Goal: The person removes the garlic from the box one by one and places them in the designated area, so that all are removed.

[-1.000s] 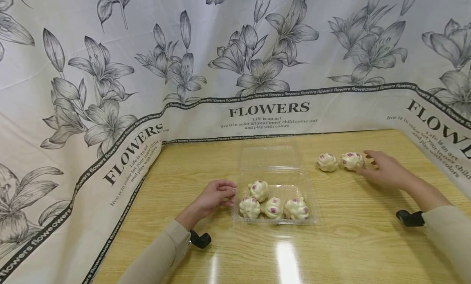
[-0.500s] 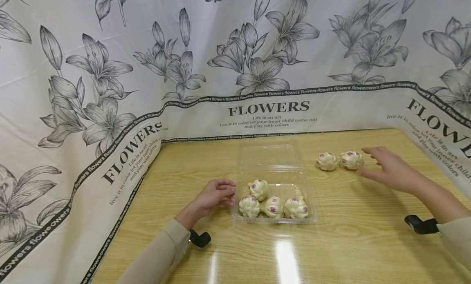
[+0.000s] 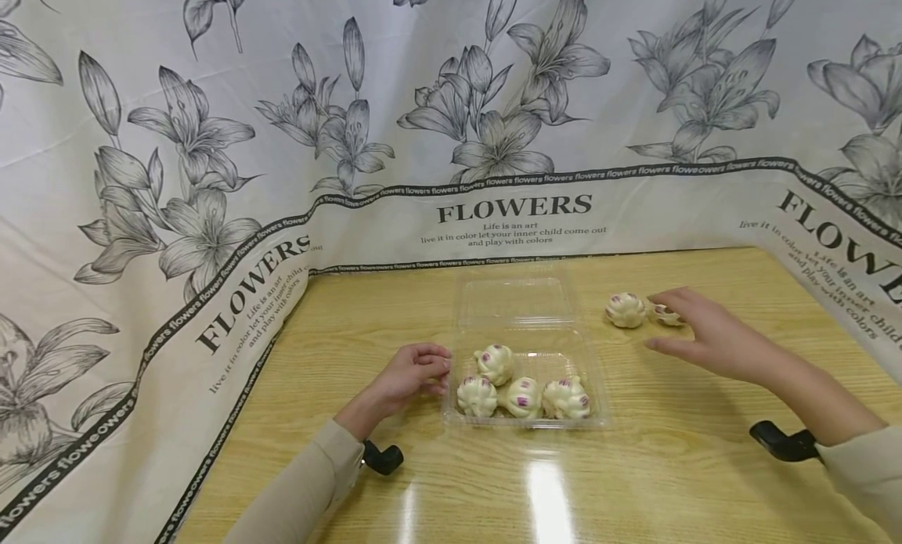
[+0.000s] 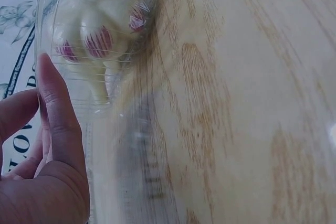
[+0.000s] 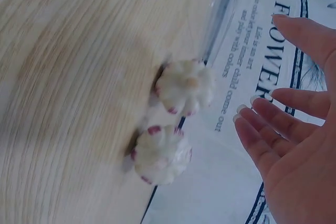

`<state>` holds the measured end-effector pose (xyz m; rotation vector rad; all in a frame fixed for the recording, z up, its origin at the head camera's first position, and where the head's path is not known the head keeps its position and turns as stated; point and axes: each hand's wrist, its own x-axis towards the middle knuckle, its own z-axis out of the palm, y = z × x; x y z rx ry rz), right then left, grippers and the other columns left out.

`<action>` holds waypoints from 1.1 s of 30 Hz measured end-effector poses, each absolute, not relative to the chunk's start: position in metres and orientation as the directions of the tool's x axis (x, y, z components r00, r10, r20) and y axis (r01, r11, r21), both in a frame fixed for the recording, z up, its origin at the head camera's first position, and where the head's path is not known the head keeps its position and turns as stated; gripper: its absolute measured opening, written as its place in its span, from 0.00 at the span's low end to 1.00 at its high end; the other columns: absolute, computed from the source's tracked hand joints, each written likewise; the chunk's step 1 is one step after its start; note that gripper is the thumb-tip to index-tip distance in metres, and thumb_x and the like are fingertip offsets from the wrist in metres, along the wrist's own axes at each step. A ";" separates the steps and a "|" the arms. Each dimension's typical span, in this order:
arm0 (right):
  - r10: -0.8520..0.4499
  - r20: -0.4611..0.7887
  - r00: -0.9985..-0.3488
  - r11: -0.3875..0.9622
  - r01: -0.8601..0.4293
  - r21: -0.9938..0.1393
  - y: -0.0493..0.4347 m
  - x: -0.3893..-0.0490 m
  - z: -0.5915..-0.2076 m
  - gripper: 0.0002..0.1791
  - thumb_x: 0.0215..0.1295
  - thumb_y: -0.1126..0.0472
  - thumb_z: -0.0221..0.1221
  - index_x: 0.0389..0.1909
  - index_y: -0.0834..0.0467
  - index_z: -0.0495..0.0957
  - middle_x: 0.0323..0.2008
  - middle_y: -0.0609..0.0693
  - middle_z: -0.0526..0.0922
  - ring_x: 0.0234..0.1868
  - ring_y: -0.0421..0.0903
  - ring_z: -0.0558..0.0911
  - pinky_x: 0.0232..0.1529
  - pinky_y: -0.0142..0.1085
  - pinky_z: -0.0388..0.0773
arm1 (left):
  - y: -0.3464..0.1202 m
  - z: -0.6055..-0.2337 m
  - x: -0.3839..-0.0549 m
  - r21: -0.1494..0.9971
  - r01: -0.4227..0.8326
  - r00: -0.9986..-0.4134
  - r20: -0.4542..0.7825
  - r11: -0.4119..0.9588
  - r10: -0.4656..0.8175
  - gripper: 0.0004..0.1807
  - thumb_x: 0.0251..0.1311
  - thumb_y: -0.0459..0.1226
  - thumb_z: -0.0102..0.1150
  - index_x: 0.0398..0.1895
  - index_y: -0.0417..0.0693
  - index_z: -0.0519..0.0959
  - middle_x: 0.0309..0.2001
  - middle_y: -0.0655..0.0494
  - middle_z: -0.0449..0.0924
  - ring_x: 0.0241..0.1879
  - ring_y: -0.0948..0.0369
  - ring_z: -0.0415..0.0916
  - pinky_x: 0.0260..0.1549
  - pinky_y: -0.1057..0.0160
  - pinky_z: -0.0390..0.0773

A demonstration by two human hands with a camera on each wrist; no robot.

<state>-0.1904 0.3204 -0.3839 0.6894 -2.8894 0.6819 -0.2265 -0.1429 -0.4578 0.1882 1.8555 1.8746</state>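
Observation:
A clear plastic clamshell box (image 3: 524, 423) lies with its lid folded back, holding several garlic bulbs (image 3: 496, 364), cream with purple streaks. At its left side my left hand (image 3: 409, 378) pinches the rim between thumb and finger; the left wrist view shows the fingers (image 4: 60, 108) at the plastic edge, close to a bulb. Two more garlic bulbs sit on the table to the right of the box. My right hand (image 3: 705, 336) hovers with fingers spread and nothing held. It partly hides the right bulb (image 3: 668, 315), while the left bulb (image 3: 625, 310) is in full sight.
The box's transparent lid (image 3: 516, 300) lies flat behind it. A wood-grain table (image 3: 395, 309) carries everything. White cloth printed with flowers (image 3: 514, 215) hangs along the back and both sides. Black camera mounts (image 3: 384, 458) stick out below both wrists.
My right hand draws back slightly to the right of the two loose bulbs, then moves left, partly covering the right one from the head view. My left hand stays at the box rim.

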 end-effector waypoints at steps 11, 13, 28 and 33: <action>-0.475 0.205 -0.856 0.759 -0.516 -0.398 0.288 -0.181 -0.385 0.36 0.66 0.52 0.69 0.67 0.69 0.70 0.61 0.65 0.76 0.52 0.60 0.82 0.50 0.59 0.83 | -0.144 -0.459 -0.226 0.969 -0.241 -0.865 -0.237 0.049 0.442 0.19 0.74 0.29 0.54 0.61 0.24 0.69 0.38 0.45 0.80 0.32 0.60 0.80 0.34 0.63 0.87; -0.496 0.212 -0.842 0.745 -0.538 -0.394 0.282 -0.179 -0.385 0.36 0.65 0.52 0.70 0.67 0.69 0.71 0.61 0.65 0.77 0.52 0.59 0.82 0.49 0.57 0.83 | -0.144 -0.460 -0.226 0.969 -0.240 -0.865 -0.238 0.051 0.442 0.19 0.74 0.29 0.54 0.62 0.24 0.69 0.38 0.45 0.80 0.32 0.60 0.80 0.34 0.63 0.87; -0.639 0.168 -0.751 0.633 -0.637 -0.439 0.239 -0.173 -0.392 0.27 0.62 0.55 0.72 0.56 0.65 0.79 0.53 0.58 0.80 0.49 0.54 0.83 0.47 0.48 0.85 | -0.145 -0.459 -0.226 0.969 -0.239 -0.865 -0.242 0.063 0.440 0.18 0.75 0.29 0.54 0.61 0.25 0.69 0.37 0.47 0.80 0.33 0.60 0.80 0.35 0.63 0.87; -0.684 0.132 -0.717 0.603 -0.659 -0.450 0.226 -0.175 -0.402 0.25 0.60 0.56 0.73 0.53 0.65 0.80 0.50 0.57 0.80 0.47 0.53 0.83 0.46 0.47 0.86 | -0.145 -0.458 -0.226 0.969 -0.235 -0.863 -0.241 0.069 0.443 0.19 0.75 0.29 0.54 0.62 0.25 0.69 0.39 0.46 0.81 0.33 0.60 0.80 0.35 0.62 0.87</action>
